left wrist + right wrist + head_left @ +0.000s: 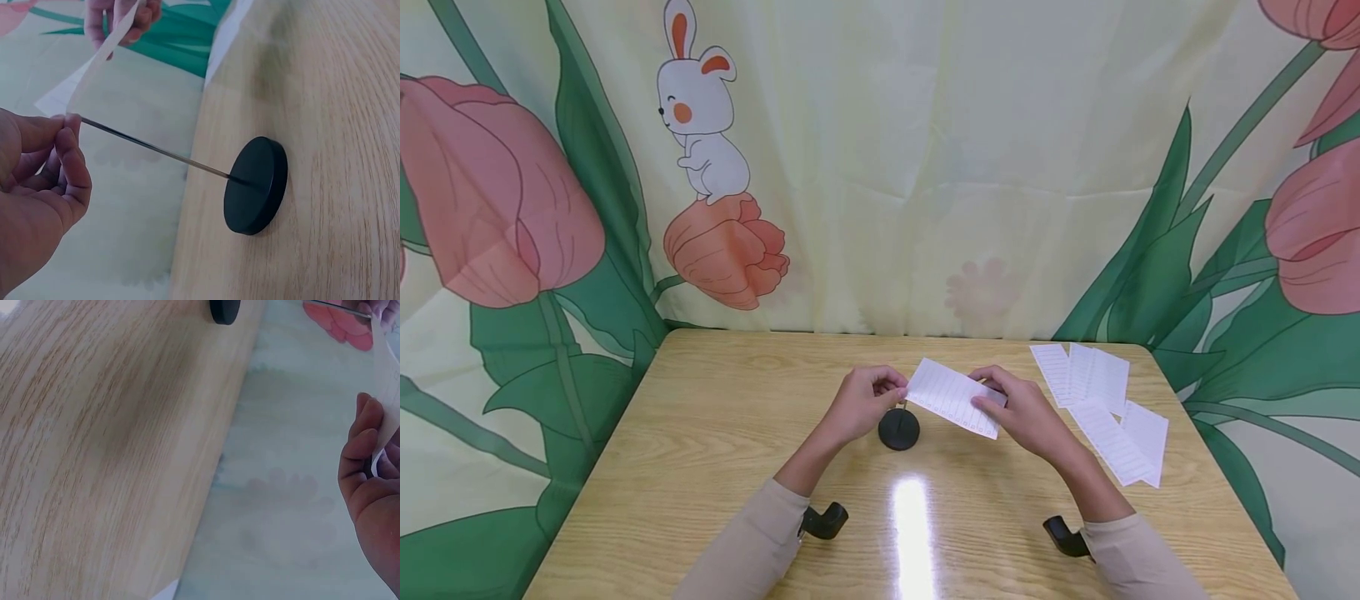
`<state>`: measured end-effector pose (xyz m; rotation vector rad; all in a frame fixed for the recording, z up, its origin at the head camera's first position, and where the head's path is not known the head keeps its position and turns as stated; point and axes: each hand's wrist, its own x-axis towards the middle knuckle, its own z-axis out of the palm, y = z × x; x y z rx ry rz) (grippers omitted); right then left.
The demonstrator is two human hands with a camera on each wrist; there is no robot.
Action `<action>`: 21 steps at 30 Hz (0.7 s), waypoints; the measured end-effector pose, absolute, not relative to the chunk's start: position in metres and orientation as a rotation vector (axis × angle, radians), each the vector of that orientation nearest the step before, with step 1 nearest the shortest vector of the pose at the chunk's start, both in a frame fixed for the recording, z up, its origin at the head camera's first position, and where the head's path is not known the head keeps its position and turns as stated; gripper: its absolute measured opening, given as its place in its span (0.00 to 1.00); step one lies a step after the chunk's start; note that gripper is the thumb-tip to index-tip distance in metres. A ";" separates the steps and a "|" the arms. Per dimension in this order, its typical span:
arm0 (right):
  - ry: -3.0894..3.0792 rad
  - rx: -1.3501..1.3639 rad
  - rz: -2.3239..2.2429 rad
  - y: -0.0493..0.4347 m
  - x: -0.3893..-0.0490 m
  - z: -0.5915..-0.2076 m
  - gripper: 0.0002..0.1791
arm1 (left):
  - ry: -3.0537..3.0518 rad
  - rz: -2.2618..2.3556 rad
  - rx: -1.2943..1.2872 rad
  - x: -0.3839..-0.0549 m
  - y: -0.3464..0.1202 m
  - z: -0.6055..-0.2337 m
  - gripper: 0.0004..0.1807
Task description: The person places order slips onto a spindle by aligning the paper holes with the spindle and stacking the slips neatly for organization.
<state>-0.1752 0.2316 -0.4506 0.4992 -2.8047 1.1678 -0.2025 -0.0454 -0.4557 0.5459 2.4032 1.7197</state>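
While the left hand (867, 402) is pinching one corner of a white paper slip (953, 397) at the top of a thin metal rod (156, 149), its fingertips are covering the rod's upper end, so I cannot tell whether the rod is piercing the paper. The right hand (1021, 408) is grasping the slip's opposite end between thumb and fingers, some of them hiding behind the sheet. Printed rows are showing on the slip, too small to read. In the right wrist view, the frame is cutting off part of the slip and of the black round base (898, 429). The slip is hanging above the bench (715, 442), just right of the base, its long axis slanting from upper left to lower right in the head view. The rod is standing upright from the base, which is lying flat. One rod and one base are sharing the middle with this one held slip; apparently five loose slips (1146, 437) are lying toward the far right, their overlaps making that count uncertain. Two black fittings (825, 521) are jutting out beside two beige sleeves (748, 542).
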 end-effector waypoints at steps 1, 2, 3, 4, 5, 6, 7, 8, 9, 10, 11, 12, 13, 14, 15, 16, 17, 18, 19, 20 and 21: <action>-2.801 0.500 1.168 0.232 -0.175 -0.451 0.16 | 2.403 1.719 0.544 -0.202 -0.045 -0.455 0.03; -2.798 0.499 1.172 0.232 -0.175 -0.452 0.16 | 2.405 1.716 0.539 -0.202 -0.045 -0.455 0.03; -2.797 0.500 1.175 0.231 -0.175 -0.452 0.15 | 2.405 1.714 0.538 -0.202 -0.045 -0.456 0.03; -2.796 0.498 1.177 0.231 -0.175 -0.453 0.15 | 2.404 1.712 0.536 -0.201 -0.045 -0.456 0.03; -2.793 0.499 1.175 0.231 -0.175 -0.454 0.15 | 2.407 1.708 0.536 -0.201 -0.045 -0.456 0.02; -2.792 0.502 1.171 0.231 -0.174 -0.455 0.15 | 2.408 1.704 0.534 -0.201 -0.045 -0.456 0.02; -2.791 0.503 1.165 0.231 -0.174 -0.456 0.15 | 2.411 1.699 0.535 -0.201 -0.045 -0.456 0.02; -2.789 0.508 1.163 0.231 -0.174 -0.456 0.15 | 2.411 1.698 0.539 -0.201 -0.045 -0.457 0.02; -2.789 0.508 1.155 0.231 -0.174 -0.457 0.15 | 2.408 1.699 0.542 -0.201 -0.045 -0.458 0.02; -2.785 0.511 1.152 0.231 -0.174 -0.457 0.15 | 2.411 1.698 0.546 -0.201 -0.045 -0.458 0.03; -2.781 0.511 1.147 0.231 -0.174 -0.458 0.15 | 2.412 1.699 0.551 -0.202 -0.045 -0.458 0.03; -2.779 0.515 1.152 0.231 -0.174 -0.458 0.15 | 2.414 1.696 0.554 -0.202 -0.045 -0.459 0.02; -2.777 0.514 1.158 0.231 -0.174 -0.458 0.15 | 2.419 1.690 0.559 -0.202 -0.045 -0.459 0.02; -2.774 0.519 1.161 0.231 -0.174 -0.459 0.15 | 2.423 1.683 0.561 -0.202 -0.045 -0.459 0.02; -2.776 0.517 1.160 0.231 -0.174 -0.460 0.15 | 2.426 1.677 0.563 -0.202 -0.045 -0.460 0.02; -2.777 0.520 1.162 0.231 -0.174 -0.461 0.15 | 2.431 1.669 0.566 -0.202 -0.045 -0.461 0.02; -2.781 0.518 1.160 0.230 -0.174 -0.461 0.15 | 2.433 1.662 0.568 -0.203 -0.045 -0.461 0.02; -2.786 0.520 1.157 0.230 -0.174 -0.462 0.14 | 2.437 1.652 0.568 -0.203 -0.045 -0.462 0.02; -2.793 0.516 1.151 0.230 -0.173 -0.463 0.14 | 2.439 1.644 0.569 -0.203 -0.045 -0.462 0.02; -2.797 0.519 1.148 0.230 -0.173 -0.463 0.14 | 2.438 1.639 0.571 -0.203 -0.046 -0.463 0.03; -2.804 0.513 1.150 0.230 -0.173 -0.463 0.14 | 2.438 1.632 0.572 -0.204 -0.046 -0.463 0.03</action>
